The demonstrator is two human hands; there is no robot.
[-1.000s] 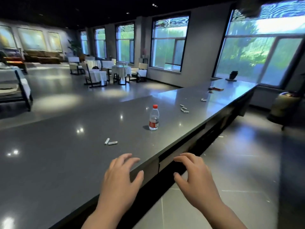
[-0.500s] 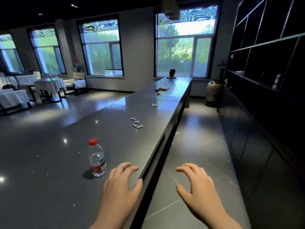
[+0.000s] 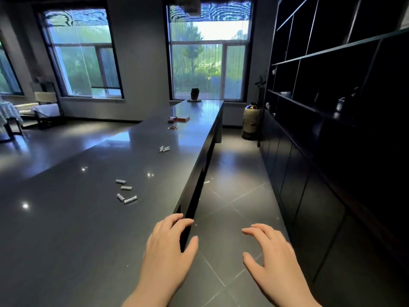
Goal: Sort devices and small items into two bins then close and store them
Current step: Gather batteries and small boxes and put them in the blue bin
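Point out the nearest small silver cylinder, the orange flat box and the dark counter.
small silver cylinder (image 3: 130, 199), head view, mid-body
orange flat box (image 3: 182, 119), head view, top face
dark glossy counter (image 3: 66, 229), head view, bare top

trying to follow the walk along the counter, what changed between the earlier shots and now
The view has moved forward along the counter: the water bottle seen earlier has dropped out of frame, and the four small cylinders now lie much nearer. Nothing was picked up or let go. The left hand stays over the counter's edge and the right hand over the floor, both open and empty.
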